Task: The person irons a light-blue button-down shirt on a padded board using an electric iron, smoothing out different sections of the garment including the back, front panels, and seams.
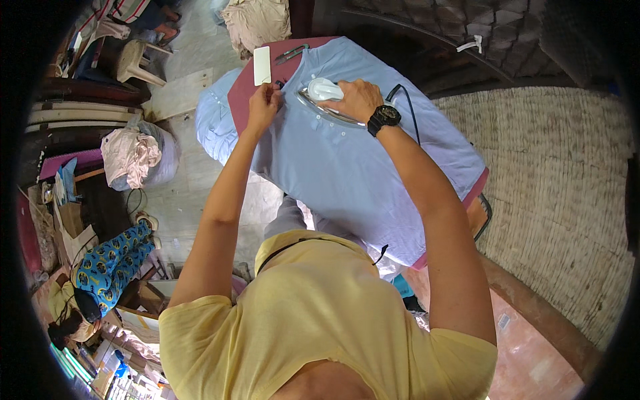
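A light blue buttoned shirt (320,160) lies spread over an ironing board (241,97) with a dark red cover. My right hand (360,100) is wrapped round the handle of a white iron (325,89), whose metal soleplate rests on the shirt near a row of small buttons. At the shirt's left edge, my left hand (265,105) is closed in a pinch on the cloth; its fingertips are partly hidden. Just beyond it lie a flat whitish rectangular piece (262,65) and a pair of dark-handled snips (291,53).
The iron's black cord (415,117) runs over the board's right side. More blue cloth (217,120) hangs off its left. Bundled garments (133,157), a plastic stool (135,63) and a person in patterned blue trousers (113,267) are at the left. A woven mat (547,193) lies right.
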Action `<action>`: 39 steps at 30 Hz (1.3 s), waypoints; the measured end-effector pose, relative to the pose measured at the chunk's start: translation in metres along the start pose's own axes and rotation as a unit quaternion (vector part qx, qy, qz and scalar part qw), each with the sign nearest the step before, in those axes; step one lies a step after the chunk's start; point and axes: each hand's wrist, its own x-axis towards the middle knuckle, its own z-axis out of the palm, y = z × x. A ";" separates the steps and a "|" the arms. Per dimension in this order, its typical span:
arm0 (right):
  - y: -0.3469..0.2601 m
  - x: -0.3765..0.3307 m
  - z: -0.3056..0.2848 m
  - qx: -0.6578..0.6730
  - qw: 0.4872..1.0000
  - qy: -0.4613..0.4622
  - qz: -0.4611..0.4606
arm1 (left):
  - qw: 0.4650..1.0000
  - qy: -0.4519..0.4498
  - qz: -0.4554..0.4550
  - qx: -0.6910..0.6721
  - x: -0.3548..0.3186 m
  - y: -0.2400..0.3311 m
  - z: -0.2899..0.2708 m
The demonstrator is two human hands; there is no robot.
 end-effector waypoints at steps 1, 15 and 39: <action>-0.001 -0.001 0.001 -0.003 1.000 -0.008 -0.017 | 0.999 -0.026 0.011 0.043 -0.006 0.000 -0.005; -0.009 -0.095 -0.031 0.105 0.978 0.008 0.179 | 0.963 -0.077 0.069 0.247 -0.027 0.003 -0.010; -0.082 -0.160 0.006 0.139 0.961 0.056 0.234 | 0.985 -0.109 0.071 0.118 -0.001 -0.021 -0.025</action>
